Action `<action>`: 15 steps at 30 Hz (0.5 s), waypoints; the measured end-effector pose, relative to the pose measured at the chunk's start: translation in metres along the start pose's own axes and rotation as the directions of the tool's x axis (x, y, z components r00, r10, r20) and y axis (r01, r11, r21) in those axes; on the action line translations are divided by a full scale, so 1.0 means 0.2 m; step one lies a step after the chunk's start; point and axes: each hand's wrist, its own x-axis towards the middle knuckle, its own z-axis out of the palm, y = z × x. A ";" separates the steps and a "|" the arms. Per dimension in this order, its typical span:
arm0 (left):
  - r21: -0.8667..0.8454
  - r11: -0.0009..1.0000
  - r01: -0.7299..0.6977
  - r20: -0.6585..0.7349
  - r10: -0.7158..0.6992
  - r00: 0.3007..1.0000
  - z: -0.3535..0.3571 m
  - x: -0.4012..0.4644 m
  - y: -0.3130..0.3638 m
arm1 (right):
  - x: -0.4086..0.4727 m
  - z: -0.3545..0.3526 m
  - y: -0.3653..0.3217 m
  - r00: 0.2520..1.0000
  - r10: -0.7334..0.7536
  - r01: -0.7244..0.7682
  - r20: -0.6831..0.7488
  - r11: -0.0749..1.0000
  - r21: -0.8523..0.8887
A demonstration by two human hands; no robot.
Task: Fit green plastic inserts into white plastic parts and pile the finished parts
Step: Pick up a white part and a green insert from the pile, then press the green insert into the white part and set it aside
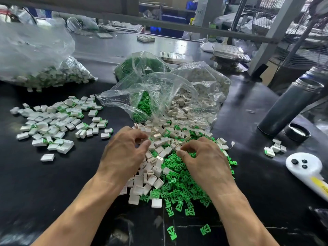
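- Landmark: the mixed heap [170, 167] of loose parts, centre of the black table [252, 183].
- Far left of heap, at the table's back edge: a big clear bag [37, 55], crinkly film, packed with white-and-green blocks.
- Left of heap: the finished pile [58, 123], a flat scatter of white rectangular shells with green showing at their ends; a bare black strip lies between it and the heap.
- Left hand [124, 150] on the heap's left edge, palm down, fingers curled toward the thumb over white parts [150, 180]; cannot tell if it has hold of one.
- White parts: small boxy hollow shells, mostly the heap's left side and back.
- Behind heap: a clear open bag [168, 96], glossy and wrinkled, spilling green and white pieces into it.
- Green inserts [182, 185]: bright, flat, forked shapes, mostly heap's right and near side; two strays lie nearer the camera.
- Right hand [204, 157] on the heap's right side, palm down, fingers bent, tips pinching at a white piece; grip unclear.
- Right of heap: open table, then a dark cylindrical flask [289, 107], its cap [297, 133] and a white controller [307, 169].
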 end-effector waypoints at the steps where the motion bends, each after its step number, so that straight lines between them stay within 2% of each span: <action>1: 0.042 0.999 0.027 0.001 -0.027 1.000 -0.01 0.01 -0.01 | 0.00 -0.01 0.00 0.999 0.020 -0.019 0.045 1.000 -0.019; 3: 0.102 0.992 0.072 -0.005 -0.072 0.997 -0.02 0.02 -0.03 | 0.00 -0.01 0.00 0.994 0.041 -0.038 0.099 0.999 -0.033; 7: 0.163 0.979 0.125 -0.006 -0.126 0.992 -0.05 0.03 -0.03 | 0.01 0.00 0.00 0.994 0.033 -0.029 0.102 0.999 -0.044; 12: 0.237 0.954 0.181 -0.020 -0.181 0.983 -0.08 0.05 -0.06 | 0.01 0.02 0.01 1.000 -0.005 0.005 0.009 0.999 -0.046; 15: 0.278 0.936 0.217 -0.097 -0.198 0.975 -0.11 0.07 -0.09 | 0.01 0.03 0.01 0.999 -0.012 0.012 -0.046 1.000 -0.004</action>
